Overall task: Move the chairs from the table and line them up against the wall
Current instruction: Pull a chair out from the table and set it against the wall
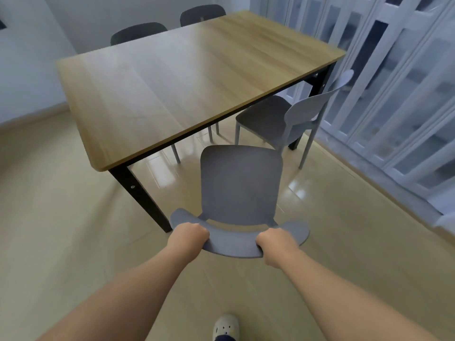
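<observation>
A grey plastic chair (240, 183) stands in front of me, its seat clear of the wooden table (177, 80). My left hand (189, 236) and my right hand (274, 243) both grip the curved backrest, one at each side. A second grey chair (293, 114) sits at the table's right side, its seat partly under the tabletop. Two dark chairs, one (138, 33) on the left and another (202, 14) on the right, are tucked in at the far side, with only their backrests showing.
White folding glass doors (398, 94) run along the right side. A pale wall (27, 70) with a skirting board lies to the left and behind the table. The tiled floor (61, 217) stretches open to my left. My shoe (225, 327) shows at the bottom edge.
</observation>
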The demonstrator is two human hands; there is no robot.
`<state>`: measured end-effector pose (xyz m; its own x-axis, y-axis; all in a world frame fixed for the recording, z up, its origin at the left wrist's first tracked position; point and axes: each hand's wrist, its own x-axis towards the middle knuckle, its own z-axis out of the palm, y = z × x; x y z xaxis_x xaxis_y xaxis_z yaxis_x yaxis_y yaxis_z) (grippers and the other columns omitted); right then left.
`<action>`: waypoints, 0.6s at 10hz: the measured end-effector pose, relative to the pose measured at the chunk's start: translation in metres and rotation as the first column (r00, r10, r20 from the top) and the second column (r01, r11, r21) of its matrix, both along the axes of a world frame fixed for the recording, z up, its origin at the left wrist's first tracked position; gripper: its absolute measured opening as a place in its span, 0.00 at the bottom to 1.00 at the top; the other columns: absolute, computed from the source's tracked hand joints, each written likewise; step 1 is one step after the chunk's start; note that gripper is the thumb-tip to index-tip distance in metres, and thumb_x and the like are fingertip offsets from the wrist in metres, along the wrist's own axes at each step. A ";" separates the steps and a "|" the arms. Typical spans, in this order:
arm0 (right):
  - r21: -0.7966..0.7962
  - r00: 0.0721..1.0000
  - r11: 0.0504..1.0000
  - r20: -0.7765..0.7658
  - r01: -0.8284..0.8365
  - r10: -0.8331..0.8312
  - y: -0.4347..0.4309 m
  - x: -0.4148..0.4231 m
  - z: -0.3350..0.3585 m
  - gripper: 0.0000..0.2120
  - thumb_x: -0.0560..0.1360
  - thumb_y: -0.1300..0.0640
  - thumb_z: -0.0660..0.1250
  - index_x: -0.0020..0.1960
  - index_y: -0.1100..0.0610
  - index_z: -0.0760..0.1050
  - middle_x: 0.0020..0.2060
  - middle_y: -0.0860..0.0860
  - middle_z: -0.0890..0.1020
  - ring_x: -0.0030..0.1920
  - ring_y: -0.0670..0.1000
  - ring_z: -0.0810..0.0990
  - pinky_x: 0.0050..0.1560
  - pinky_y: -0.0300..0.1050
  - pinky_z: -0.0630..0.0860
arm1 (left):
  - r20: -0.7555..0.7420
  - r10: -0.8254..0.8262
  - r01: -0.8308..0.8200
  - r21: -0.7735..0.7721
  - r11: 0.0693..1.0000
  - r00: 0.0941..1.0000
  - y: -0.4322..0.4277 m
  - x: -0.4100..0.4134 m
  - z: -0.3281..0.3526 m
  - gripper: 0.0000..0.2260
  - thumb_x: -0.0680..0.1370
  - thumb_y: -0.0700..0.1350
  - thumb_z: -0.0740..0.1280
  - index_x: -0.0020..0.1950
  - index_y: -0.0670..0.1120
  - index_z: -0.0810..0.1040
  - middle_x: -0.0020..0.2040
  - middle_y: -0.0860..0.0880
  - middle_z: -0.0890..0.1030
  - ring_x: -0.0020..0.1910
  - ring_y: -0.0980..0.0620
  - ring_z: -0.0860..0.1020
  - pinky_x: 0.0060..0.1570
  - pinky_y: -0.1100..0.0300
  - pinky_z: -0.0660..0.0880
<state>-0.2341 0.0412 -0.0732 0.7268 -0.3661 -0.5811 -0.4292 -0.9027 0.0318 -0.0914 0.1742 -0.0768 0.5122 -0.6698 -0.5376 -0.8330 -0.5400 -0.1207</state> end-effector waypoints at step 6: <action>0.032 0.977 0.978 0.045 0.205 -0.206 0.210 -0.139 0.013 0.08 0.76 0.67 0.58 0.48 0.54 0.69 0.60 0.60 0.78 0.62 0.60 0.76 0.58 0.50 0.73 | -0.028 -0.284 0.284 0.217 0.934 0.958 0.170 -0.119 -0.006 0.15 0.79 0.34 0.59 0.65 0.42 0.76 0.64 0.45 0.78 0.61 0.45 0.78 0.55 0.56 0.75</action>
